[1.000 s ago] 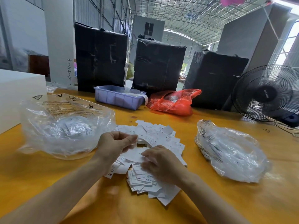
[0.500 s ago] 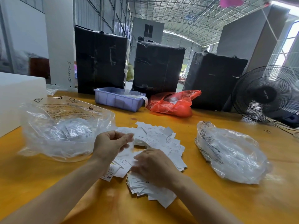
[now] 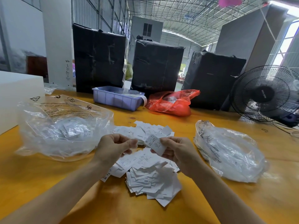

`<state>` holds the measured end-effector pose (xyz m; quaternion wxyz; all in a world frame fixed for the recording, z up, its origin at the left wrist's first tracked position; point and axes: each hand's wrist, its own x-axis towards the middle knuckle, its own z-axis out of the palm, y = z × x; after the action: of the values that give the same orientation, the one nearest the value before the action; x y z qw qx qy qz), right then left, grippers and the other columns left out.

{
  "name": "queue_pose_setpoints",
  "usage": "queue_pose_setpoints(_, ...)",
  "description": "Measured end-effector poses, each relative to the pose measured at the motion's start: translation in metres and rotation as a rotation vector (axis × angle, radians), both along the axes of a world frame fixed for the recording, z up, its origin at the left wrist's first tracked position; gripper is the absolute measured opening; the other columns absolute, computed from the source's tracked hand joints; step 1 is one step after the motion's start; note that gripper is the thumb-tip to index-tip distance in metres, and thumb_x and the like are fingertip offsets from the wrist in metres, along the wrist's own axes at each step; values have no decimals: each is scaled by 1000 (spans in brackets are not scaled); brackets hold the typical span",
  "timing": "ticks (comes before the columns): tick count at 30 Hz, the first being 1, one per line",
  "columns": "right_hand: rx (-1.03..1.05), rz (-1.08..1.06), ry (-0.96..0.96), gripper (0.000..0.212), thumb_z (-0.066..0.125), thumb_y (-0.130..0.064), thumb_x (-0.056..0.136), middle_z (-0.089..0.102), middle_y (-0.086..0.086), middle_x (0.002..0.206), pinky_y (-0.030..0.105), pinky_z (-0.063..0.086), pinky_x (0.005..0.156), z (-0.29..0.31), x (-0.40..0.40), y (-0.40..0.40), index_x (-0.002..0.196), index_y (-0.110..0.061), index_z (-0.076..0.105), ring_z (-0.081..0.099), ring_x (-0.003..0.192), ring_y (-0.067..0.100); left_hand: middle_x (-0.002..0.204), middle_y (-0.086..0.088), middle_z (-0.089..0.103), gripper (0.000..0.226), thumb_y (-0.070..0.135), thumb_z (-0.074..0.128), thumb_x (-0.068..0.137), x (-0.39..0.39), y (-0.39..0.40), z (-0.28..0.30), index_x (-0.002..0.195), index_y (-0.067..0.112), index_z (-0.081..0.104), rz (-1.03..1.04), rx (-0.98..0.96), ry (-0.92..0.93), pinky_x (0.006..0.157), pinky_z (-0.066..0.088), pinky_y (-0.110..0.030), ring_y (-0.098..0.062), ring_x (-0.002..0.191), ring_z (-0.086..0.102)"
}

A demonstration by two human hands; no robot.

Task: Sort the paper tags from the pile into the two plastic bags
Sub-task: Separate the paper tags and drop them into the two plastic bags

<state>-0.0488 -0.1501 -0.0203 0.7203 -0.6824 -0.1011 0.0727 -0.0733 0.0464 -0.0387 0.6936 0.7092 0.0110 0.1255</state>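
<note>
While right hand [image 3: 176,152] pinches 1 paper tag [image 3: 155,143] lifted above the pile [image 3: 145,168], printed face up, probably to read its size, left hand [image 3: 113,147] is curled near it; cannot tell if it holds anything. 2 plastic bags flank the pile, left bag [image 3: 64,126] and right bag [image 3: 229,152], mouths within easy reach.

**Both hands raised over the tag pile**

We see our right hand [image 3: 176,152] pinching one white tag [image 3: 154,143] above the pile of paper tags [image 3: 150,175] on the yellow worktop [image 3: 242,199]. Our left hand [image 3: 113,147] is curled beside it (whether it holds a tag, we cannot tell). One clear plastic bag [image 3: 63,126] lies left of the pile, the other bag [image 3: 229,152] right. Behind stand a blue tray [image 3: 116,98], a red bag [image 3: 171,102] and a fan [image 3: 265,92].
</note>
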Motion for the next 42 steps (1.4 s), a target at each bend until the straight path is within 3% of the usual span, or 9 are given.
queue_pose_setpoints(5, 63, 52, 15, 15, 55, -10, 92, 73, 16, 83, 26, 57, 64, 2, -2, 2, 89, -2, 67, 72, 75, 30, 67, -1, 73, 16, 19, 76, 71, -1, -3, -1, 75, 5, 69, -64, 95, -12, 49, 44, -17, -4, 52, 61)
queue_pose_setpoints(9, 112, 47, 9, 12, 54, -2, 91, 73, 16, 79, 27, 57, 61, 4, -4, 2, 90, -3, 66, 72, 69, 30, 67, -3, 73, 21, 20, 77, 66, -5, -6, 0, 77, 3, 71, -110, 127, -49, 46, 43, -13, -4, 51, 60)
queue_pose_setpoints(13, 36, 23, -95, 40, 44, 10, 90, 72, 12, 75, 30, 59, 67, 4, -4, 2, 72, -9, 74, 70, 68, 24, 68, -2, 73, 27, 27, 76, 61, -8, -8, 1, 78, 6, 73, -145, 173, -63, 49, 45, -12, -3, 53, 60)
queue_pose_setpoints(15, 6, 23, -167, 36, 52, 8, 88, 72, 10, 76, 28, 59, 68, 6, -6, 3, 68, -11, 75, 69, 71, 20, 69, -3, 73, 28, 29, 76, 60, -8, -8, 1, 77, 7, 73, -169, 182, -60, 51, 46, -13, -3, 54, 60)
queue_pose_setpoints(18, -49, 56, -320, 4, 72, -7, 77, 72, 9, 73, 27, 57, 68, 9, -10, 3, 77, -10, 73, 69, 69, 21, 70, -5, 72, 26, 31, 76, 58, -9, -8, 1, 74, 11, 74, -223, 184, -44, 54, 46, -14, -4, 57, 59)
queue_pose_setpoints(23, -256, 39, -499, 33, 74, 0, 75, 71, 8, 82, 25, 56, 67, 7, -12, 4, 102, -12, 62, 69, 66, 19, 68, -5, 72, 20, 29, 77, 56, -8, -7, 1, 69, 15, 76, -269, 148, 12, 56, 48, -17, -6, 58, 59)
queue_pose_setpoints(28, -402, 49, -554, 29, 76, -3, 75, 70, 7, 86, 28, 58, 67, 4, -11, 5, 93, -22, 63, 68, 66, 19, 65, -4, 70, 15, 28, 79, 55, -8, -7, 1, 65, 18, 77, -299, 128, 35, 56, 48, -16, -6, 57, 59)
queue_pose_setpoints(35, -512, 17, -603, 27, 77, -4, 75, 69, 9, 89, 39, 59, 68, -1, -10, 5, 96, -16, 66, 69, 69, 22, 64, -2, 71, 16, 31, 78, 55, -7, -7, 1, 65, 19, 77, -292, 119, 39, 54, 48, -15, -3, 54, 58)
queue_pose_setpoints(42, -386, -37, -624, 26, 77, -3, 74, 70, 5, 87, 34, 59, 66, 3, -11, 7, 96, -12, 67, 69, 65, 20, 66, -2, 72, 12, 28, 77, 58, -7, -6, 1, 65, 18, 77, -289, 137, 40, 54, 46, -16, -3, 55, 59)
